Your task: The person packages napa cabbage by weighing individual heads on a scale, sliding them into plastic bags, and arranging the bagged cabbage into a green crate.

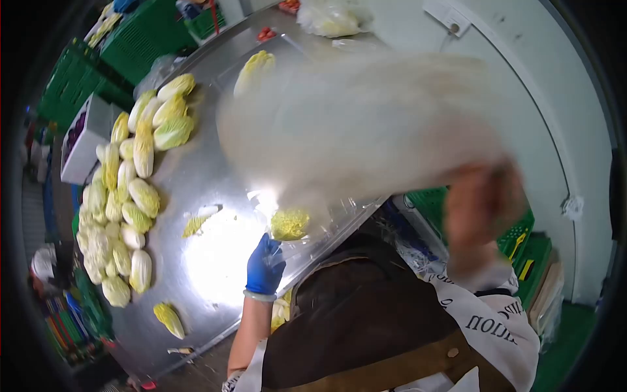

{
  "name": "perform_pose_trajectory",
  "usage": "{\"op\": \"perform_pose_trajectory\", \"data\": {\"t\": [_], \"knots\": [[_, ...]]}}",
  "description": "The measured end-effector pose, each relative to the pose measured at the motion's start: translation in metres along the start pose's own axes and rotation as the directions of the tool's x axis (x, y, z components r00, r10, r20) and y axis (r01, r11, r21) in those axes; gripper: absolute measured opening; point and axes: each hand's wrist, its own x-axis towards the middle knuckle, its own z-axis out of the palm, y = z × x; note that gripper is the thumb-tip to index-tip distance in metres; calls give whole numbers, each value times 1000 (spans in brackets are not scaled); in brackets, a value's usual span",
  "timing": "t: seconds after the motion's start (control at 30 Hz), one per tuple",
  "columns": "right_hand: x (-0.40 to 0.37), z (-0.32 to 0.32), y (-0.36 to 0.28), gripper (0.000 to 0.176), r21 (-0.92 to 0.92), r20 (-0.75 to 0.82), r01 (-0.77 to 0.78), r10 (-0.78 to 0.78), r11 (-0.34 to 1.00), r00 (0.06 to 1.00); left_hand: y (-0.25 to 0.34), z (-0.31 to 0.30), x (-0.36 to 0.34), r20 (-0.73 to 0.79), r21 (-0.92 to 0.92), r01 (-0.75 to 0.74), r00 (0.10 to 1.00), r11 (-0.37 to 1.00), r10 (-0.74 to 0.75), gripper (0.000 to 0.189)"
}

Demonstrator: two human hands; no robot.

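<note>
My left hand, in a blue glove, is at the near edge of the metal table with its fingers closed on clear plastic film. Right beyond its fingertips a yellow napa cabbage lies on the film, its leafy end showing. My bare right hand is raised on the right, smeared by motion. From it a large translucent plastic sheet sweeps across to the left, blurred, hiding part of the table.
Many napa cabbages are piled along the table's left side. One cabbage lies apart near the front, and loose leaves lie mid-table. A knife rests by the near edge. Green crates stand beyond the table.
</note>
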Motion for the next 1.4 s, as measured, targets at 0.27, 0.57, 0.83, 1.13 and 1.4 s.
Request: {"op": "perform_pose_trajectory", "data": {"t": [0.27, 0.57, 0.83, 1.13, 1.4], "knots": [[-96, 127, 62, 52, -92, 700, -80, 122, 993, 703, -2, -2, -7, -24, 27, -22, 999, 999, 23, 25], [-127, 177, 25, 9, 389, 819, -832, 265, 396, 509, -28, 20, -40, -307, 315, -469, 773, 825, 556, 35], [-291, 121, 26, 16, 323, 821, -312, -100, 893, 563, -220, -78, -11, -531, 293, -209, 776, 933, 341, 24], [-272, 111, -80, 23, 584, 697, -160, -391, 796, 601, -240, -65, -66, -23, -133, -225, 974, 965, 224, 30], [-298, 122, -104, 18, 761, 613, -91, -666, 642, 424, -276, -116, -38, -209, 86, -363, 904, 928, 373, 18]]}}
